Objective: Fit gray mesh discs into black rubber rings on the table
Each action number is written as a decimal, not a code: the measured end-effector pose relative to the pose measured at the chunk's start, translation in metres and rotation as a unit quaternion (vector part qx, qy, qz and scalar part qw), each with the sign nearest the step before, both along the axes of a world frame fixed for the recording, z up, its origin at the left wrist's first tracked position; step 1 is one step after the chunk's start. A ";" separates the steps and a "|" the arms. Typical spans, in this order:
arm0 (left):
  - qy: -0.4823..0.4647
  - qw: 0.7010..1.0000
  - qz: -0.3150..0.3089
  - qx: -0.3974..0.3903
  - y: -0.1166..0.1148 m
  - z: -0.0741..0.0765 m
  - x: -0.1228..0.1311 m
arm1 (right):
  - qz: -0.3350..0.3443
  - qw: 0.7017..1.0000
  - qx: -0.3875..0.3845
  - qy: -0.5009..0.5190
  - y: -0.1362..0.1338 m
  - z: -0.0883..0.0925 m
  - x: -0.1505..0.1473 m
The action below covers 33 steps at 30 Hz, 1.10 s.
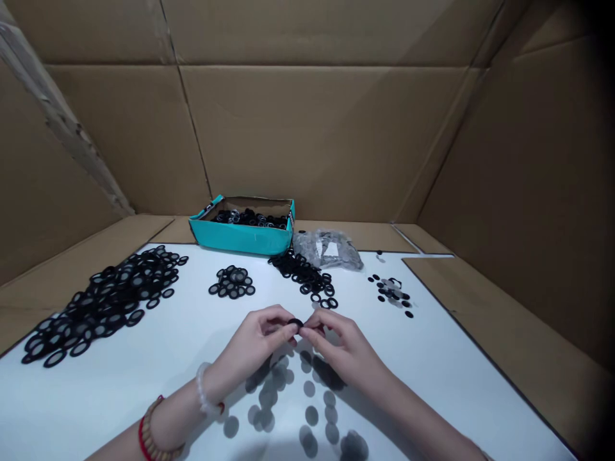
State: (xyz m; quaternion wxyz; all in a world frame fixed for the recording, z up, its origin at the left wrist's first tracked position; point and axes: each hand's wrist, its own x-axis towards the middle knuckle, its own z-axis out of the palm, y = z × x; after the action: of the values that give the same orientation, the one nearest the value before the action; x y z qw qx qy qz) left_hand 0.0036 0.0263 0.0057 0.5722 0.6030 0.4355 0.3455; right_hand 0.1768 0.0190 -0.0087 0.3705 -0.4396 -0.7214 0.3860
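Note:
My left hand (pixel 257 346) and my right hand (pixel 339 349) meet above the middle of the white table (pixel 456 378). Both pinch one small black ring (pixel 295 322) between their fingertips. Grey round discs (pixel 288 400) lie scattered on the table just below my hands. A big heap of black rings (pixel 103 301) spreads at the left. A small pile of rings (pixel 232 282) sits ahead of my left hand, and another pile of rings (pixel 305 275) lies ahead of my right hand.
A teal box (pixel 243 234) holding black rings stands at the back. A clear plastic bag (pixel 329 250) lies beside it. A few small black and grey pieces (pixel 391 293) sit at the right. Cardboard walls (pixel 312 128) surround the table.

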 end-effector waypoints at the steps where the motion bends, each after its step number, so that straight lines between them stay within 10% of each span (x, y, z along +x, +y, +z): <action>1: -0.015 1.000 -0.006 -0.025 0.000 0.002 0.000 | 0.002 1.000 -0.005 0.007 0.001 -0.001 0.001; 33: -0.095 0.988 0.064 -0.105 -0.003 0.001 0.004 | -0.022 0.999 0.003 0.046 -0.004 0.006 -0.004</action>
State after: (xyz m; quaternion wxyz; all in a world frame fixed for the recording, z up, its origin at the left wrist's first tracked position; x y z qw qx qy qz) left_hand 0.0073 0.0237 0.0065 0.6477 0.4751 0.4508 0.3892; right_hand 0.1725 0.0148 -0.0022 0.4126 -0.4366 -0.6948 0.3955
